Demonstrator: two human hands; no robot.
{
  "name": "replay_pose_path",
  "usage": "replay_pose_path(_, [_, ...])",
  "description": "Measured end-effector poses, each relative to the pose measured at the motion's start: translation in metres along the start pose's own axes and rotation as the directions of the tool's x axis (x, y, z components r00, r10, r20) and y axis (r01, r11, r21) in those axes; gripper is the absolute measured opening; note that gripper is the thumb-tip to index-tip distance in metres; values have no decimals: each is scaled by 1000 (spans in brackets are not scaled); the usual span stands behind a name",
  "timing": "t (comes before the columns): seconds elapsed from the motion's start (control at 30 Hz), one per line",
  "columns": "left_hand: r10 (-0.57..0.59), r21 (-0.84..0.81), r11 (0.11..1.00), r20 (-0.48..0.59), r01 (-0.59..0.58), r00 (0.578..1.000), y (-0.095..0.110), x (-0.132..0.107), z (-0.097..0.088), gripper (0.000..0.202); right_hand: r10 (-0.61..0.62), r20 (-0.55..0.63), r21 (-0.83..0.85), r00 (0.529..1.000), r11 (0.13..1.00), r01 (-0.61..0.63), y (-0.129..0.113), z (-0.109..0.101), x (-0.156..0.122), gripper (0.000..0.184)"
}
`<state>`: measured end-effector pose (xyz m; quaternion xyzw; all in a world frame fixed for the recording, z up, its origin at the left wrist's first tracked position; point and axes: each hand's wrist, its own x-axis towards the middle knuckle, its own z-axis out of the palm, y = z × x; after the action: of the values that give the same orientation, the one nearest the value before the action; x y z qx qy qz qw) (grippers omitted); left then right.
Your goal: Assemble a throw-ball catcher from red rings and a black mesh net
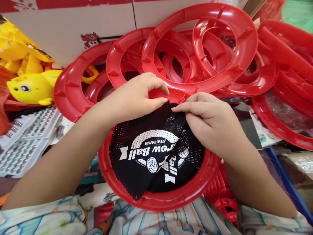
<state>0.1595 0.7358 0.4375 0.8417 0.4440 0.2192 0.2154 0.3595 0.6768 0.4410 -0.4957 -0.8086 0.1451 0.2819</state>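
Right grip (173, 108) on fabric (156, 153), black, perforated, white-printed

Bkgd beyond L hand (144, 94) + R hand (210, 117): upright white panel (61, 36) w/ red top band (73, 2), dark vert. seam (134, 14); sm. red cartoon print (90, 39) fwd-L of L hand. Blurry green sheeting (298, 14) far fwd-R. Pale printed surface (259, 125), blue strip (285, 176) R of R hand. Light bright.

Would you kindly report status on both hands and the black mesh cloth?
Left hand part-open; right hand pinching black mesh cloth with white print. Cloth overlaps round red plastic ring. More red rings piled beyond hands.
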Motion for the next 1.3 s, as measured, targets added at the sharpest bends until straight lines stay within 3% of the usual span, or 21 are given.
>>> replay_pose_path(0.1, [-36, 19, 999, 23, 35, 999, -3, -2, -2, 19, -38, 22, -23, 999, 999, 38, 2, -1, -4, 36])
replay_pose_path(0.23, [-57, 56, 997, -1, 57, 998, -2, -9, -5, 21, -71, -88, -181, 994, 982, 54, 2, 4, -9, 36])
replay_pose_path(0.4, [47, 34, 998, 8, -47, 999, 2, -5, -6, 16, -103, -82, -316, 991, 946, 72, 0, 11, -10, 35])
replay_pose_path(0.97, [-27, -69, 997, -124, 18, 992, -4, -8, 4, 11, -111, -26, -411, 994, 907, 91, 4, 18, -3, 44])
replay_pose_path(1.3, [-14, 10, 1000, -130, 15, 991, -10, -7, 10, 14, -78, -2, -447, 997, 892, 69, 7, 24, 0, 44])
